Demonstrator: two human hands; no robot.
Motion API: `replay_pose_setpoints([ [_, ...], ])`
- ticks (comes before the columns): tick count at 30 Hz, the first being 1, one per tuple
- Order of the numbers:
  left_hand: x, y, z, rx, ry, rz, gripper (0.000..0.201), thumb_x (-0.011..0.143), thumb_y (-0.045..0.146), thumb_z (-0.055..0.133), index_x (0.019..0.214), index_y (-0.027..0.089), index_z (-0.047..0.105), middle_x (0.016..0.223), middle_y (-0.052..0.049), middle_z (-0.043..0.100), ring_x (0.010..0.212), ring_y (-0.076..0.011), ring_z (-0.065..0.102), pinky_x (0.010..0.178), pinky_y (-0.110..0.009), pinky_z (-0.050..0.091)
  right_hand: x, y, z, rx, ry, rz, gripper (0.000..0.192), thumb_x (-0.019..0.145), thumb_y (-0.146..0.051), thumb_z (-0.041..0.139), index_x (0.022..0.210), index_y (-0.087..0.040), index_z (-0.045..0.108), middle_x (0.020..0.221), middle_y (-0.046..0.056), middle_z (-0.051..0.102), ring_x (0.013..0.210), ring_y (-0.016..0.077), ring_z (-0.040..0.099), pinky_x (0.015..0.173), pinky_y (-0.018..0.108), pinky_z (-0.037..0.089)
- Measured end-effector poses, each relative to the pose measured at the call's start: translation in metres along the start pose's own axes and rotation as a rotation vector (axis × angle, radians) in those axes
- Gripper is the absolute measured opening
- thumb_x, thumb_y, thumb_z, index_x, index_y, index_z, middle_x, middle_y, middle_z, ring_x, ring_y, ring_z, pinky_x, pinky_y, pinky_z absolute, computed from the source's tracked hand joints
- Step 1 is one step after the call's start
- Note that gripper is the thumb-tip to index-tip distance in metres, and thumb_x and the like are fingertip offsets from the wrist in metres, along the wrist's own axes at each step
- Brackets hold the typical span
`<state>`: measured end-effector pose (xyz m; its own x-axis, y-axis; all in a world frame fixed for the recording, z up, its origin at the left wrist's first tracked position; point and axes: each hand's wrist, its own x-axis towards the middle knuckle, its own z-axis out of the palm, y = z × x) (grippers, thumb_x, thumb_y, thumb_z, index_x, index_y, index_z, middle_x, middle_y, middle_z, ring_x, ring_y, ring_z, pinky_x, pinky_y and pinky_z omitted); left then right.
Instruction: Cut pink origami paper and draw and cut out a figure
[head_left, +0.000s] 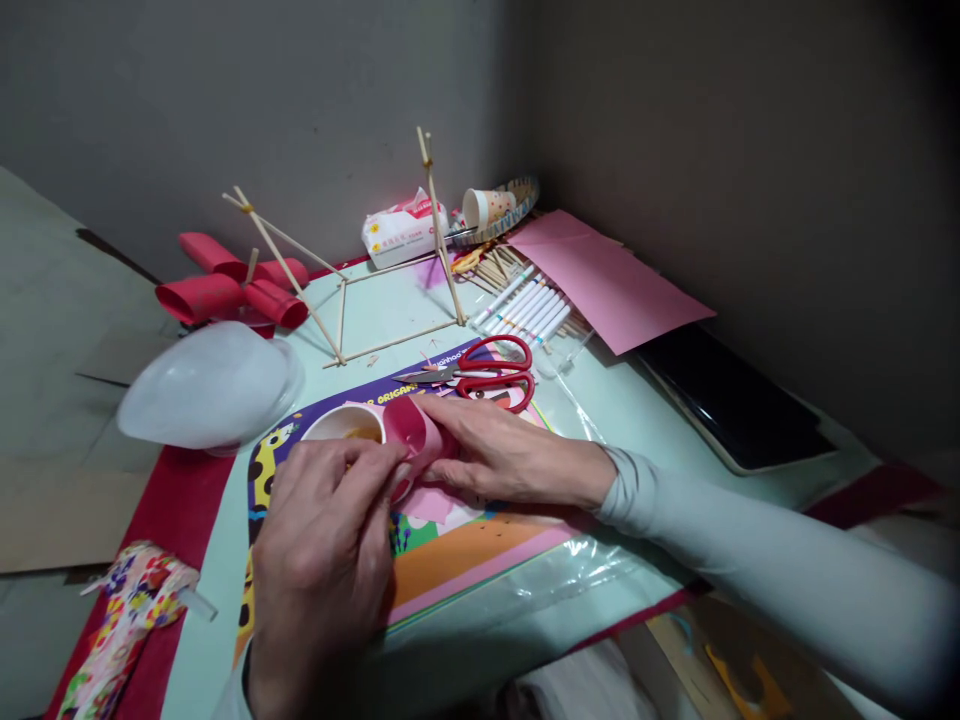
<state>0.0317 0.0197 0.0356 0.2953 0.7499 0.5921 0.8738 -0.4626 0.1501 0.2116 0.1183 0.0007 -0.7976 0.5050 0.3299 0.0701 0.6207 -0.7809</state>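
We've got both hands on a paper cup [346, 424] lying on its side over the origami paper pack [480, 560]. Left hand [319, 560] pinches the pink paper strip [416, 428] against the cup; right hand [510, 455] fingers curl around it. Red scissors [491, 375] sit just behind.

Dim, soft focus, corners dark, edges warped.

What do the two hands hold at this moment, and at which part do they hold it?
Both hands hold a rolled pink paper strip: the left hand pinches its near edge, the right hand holds its right end.
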Motion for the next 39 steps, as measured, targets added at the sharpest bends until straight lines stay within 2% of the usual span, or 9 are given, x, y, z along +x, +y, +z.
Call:
replay_pose_setpoints([
  [3,-0.001,-0.001,0.000,-0.006,-0.008,0.011,0.021,0.094,0.005,0.052,0.110,0.016,0.060,0.096,-0.007,0.062,0.091,-0.0208,0.055,0.081,-0.035,0.043,0.000,-0.001,0.000,-0.031,0.007,0.036,0.022,0.092,-0.023,0.065,0.110,-0.016,0.054,0.114,0.009,0.064,0.101,0.0247,0.060,0.091,0.039,0.047],
  [8,-0.005,-0.001,0.000,0.006,-0.058,0.031,0.024,0.094,0.004,0.050,0.114,0.015,0.058,0.099,-0.008,0.060,0.095,-0.0213,0.054,0.083,-0.035,0.043,0.000,-0.004,0.001,-0.097,0.003,0.044,0.026,0.093,-0.029,0.064,0.112,-0.017,0.052,0.111,0.009,0.062,0.097,0.0237,0.058,0.087,0.038,0.048],
  [13,-0.010,-0.003,0.001,0.031,-0.124,0.042,0.036,0.094,0.001,0.048,0.125,0.016,0.055,0.097,-0.007,0.058,0.093,-0.0219,0.052,0.084,-0.038,0.041,0.001,-0.001,0.005,-0.180,-0.022,0.071,0.029,0.094,-0.039,0.063,0.109,-0.017,0.051,0.107,0.009,0.061,0.096,0.0243,0.055,0.085,0.039,0.048],
  [16,-0.011,-0.009,0.002,0.052,-0.131,0.059,0.032,0.094,0.003,0.048,0.122,0.017,0.055,0.097,-0.008,0.058,0.094,-0.0236,0.052,0.083,-0.039,0.040,0.002,0.000,0.006,-0.179,-0.031,0.061,0.027,0.092,-0.040,0.064,0.103,-0.019,0.051,0.102,0.006,0.061,0.092,0.0229,0.054,0.082,0.036,0.047],
  [19,-0.013,-0.021,0.002,0.057,-0.113,0.153,0.025,0.092,0.008,0.052,0.115,0.015,0.057,0.102,-0.010,0.059,0.097,-0.0244,0.053,0.084,-0.038,0.039,0.004,0.000,0.007,-0.186,-0.026,0.054,0.029,0.091,-0.042,0.065,0.103,-0.020,0.050,0.100,0.006,0.060,0.091,0.0230,0.053,0.082,0.036,0.047],
  [23,-0.016,-0.031,0.004,0.086,-0.115,0.242,0.030,0.089,0.011,0.057,0.119,0.015,0.059,0.103,-0.009,0.061,0.098,-0.0230,0.054,0.084,-0.034,0.040,0.004,-0.002,0.008,-0.181,-0.013,0.021,0.031,0.091,-0.040,0.062,0.109,-0.018,0.050,0.106,0.008,0.062,0.092,0.0231,0.053,0.085,0.037,0.047],
  [28,-0.021,-0.026,0.008,0.092,-0.140,0.094,0.040,0.090,0.009,0.047,0.127,0.020,0.056,0.097,-0.006,0.063,0.091,-0.0212,0.057,0.084,-0.035,0.040,0.003,-0.003,0.011,-0.143,-0.011,0.073,0.034,0.090,-0.034,0.062,0.118,-0.016,0.051,0.113,0.010,0.063,0.096,0.0251,0.054,0.087,0.039,0.047],
  [34,-0.020,-0.034,0.007,0.187,-0.148,0.187,0.026,0.085,0.014,0.055,0.109,0.022,0.061,0.087,-0.001,0.066,0.076,-0.0181,0.059,0.075,-0.032,0.041,0.002,-0.002,0.012,-0.104,-0.013,0.099,0.048,0.095,-0.046,0.054,0.131,-0.015,0.050,0.116,0.012,0.064,0.099,0.0266,0.056,0.090,0.043,0.048],
  [39,-0.022,-0.029,0.007,0.189,-0.128,0.167,0.027,0.085,0.009,0.046,0.108,0.021,0.056,0.084,-0.001,0.067,0.073,-0.0191,0.061,0.075,-0.035,0.039,-0.002,0.001,0.017,-0.122,0.047,0.087,0.061,0.091,-0.041,0.059,0.143,-0.014,0.041,0.123,0.016,0.063,0.105,0.0285,0.057,0.093,0.045,0.048],
])
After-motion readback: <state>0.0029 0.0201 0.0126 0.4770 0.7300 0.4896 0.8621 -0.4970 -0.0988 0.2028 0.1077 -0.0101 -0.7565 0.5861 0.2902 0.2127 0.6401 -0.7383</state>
